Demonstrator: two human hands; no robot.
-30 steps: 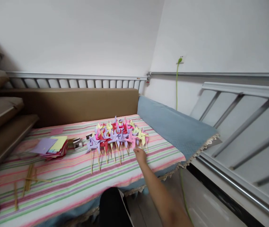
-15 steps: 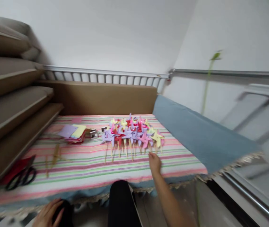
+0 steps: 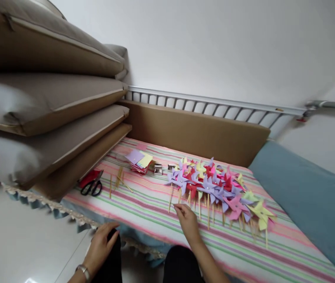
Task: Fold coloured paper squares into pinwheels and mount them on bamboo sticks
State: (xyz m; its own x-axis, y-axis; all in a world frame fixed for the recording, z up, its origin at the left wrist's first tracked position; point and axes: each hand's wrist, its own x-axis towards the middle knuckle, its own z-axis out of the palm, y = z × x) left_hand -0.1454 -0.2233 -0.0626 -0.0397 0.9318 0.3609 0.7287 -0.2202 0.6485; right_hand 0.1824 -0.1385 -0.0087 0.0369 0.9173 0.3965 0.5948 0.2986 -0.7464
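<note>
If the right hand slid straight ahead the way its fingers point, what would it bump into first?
Most likely the wooden sticks of the paper pinwheels, lying just beyond the right hand on the striped cloth; depth is hard to judge.

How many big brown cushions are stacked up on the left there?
4: the cushions lie piled one on another at the left, beside the striped cloth. The top runs out of frame, so more may be hidden.

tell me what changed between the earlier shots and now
The right hand drew back from the right end of the pinwheels toward their left end, resting open on the striped cloth below the sticks. The left hand came into view on the knee. Pinwheels, paper stack and scissors lie unmoved.
</note>
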